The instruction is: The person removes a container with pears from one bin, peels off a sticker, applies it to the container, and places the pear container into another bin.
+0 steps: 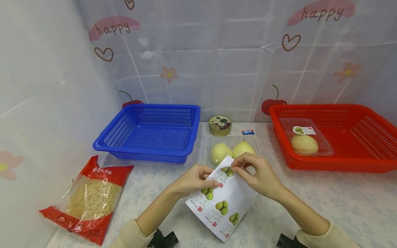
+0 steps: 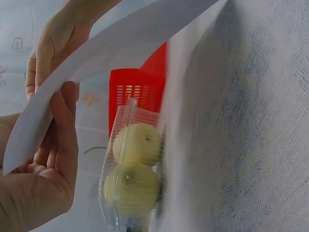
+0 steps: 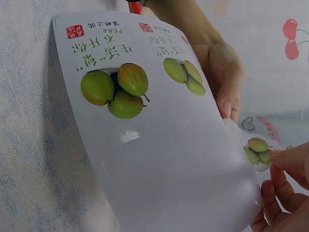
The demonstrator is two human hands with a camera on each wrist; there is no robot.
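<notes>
A white sheet of pear stickers (image 1: 221, 225) is held up at a slant over the table. My left hand (image 1: 193, 182) grips its left edge, thumb on the printed face and fingers behind. With thumb and fingertips, my right hand (image 1: 260, 176) pinches the edge of a pear sticker (image 3: 257, 151) near the sheet's upper edge; in the right wrist view that sticker stands partly off the sheet. Just behind the hands is a clear plastic box (image 2: 116, 203) with two pale yellow pears (image 1: 221, 153), its lower part hidden by the sheet and right hand.
A blue basket (image 1: 145, 151) stands at back left, a red basket (image 1: 338, 165) at back right holding a labelled clear box (image 1: 325, 148) with a pear. Between them are a round tin (image 1: 220, 125) and a small blue packet (image 1: 248, 132). A red-ended pasta bag (image 1: 93, 199) lies left.
</notes>
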